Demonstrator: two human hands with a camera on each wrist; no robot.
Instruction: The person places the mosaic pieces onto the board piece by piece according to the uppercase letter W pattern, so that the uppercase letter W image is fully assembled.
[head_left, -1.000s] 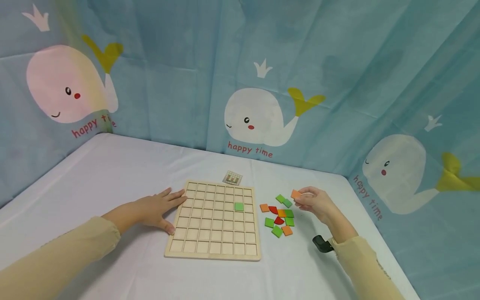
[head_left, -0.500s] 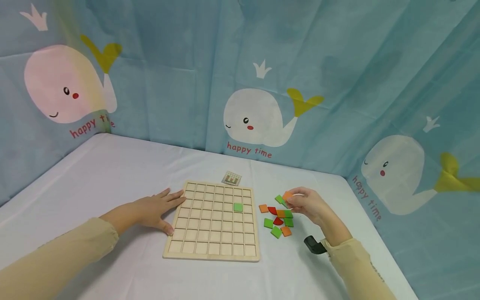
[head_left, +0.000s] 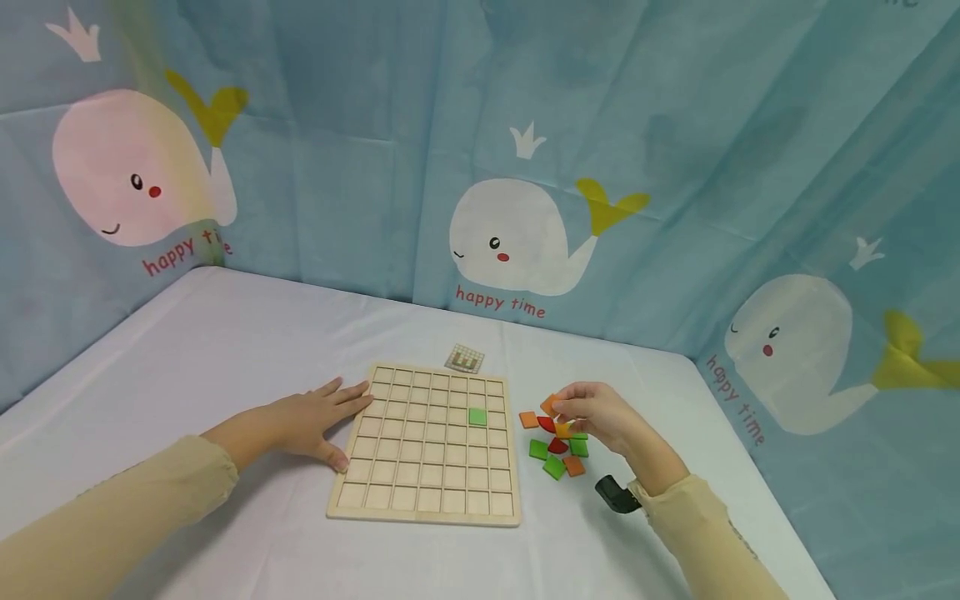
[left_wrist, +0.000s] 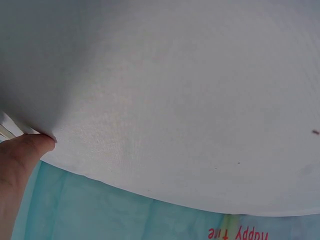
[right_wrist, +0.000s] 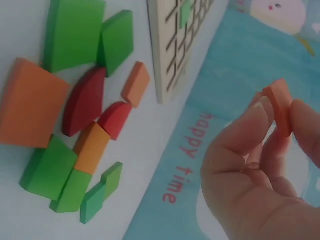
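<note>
My right hand (head_left: 603, 412) pinches an orange square tile (right_wrist: 281, 106) between thumb and fingers, raised above the loose pieces right of the board. In the head view my left hand (head_left: 311, 423) lies with spread, straight fingers against the left edge of the wooden grid board (head_left: 423, 515). One green tile (head_left: 477, 417) sits in a cell in the board's right part. Below my right hand lie several green square tiles (head_left: 554, 467), orange tiles (head_left: 573, 466) and two red quarter-round pieces (right_wrist: 86, 102). Only part of the left hand (left_wrist: 22, 165) shows in the left wrist view.
A small pattern card (head_left: 465, 358) lies just beyond the board's far edge. The white-covered table (head_left: 247, 333) meets a blue curtain (head_left: 337, 167) printed with whales at the back and sides. A black device (head_left: 617, 494) hangs under my right wrist.
My right hand has moved left with the orange tile, from beyond the loose pieces' right side to over them, towards the board. The left hand stays at the board's edge.
</note>
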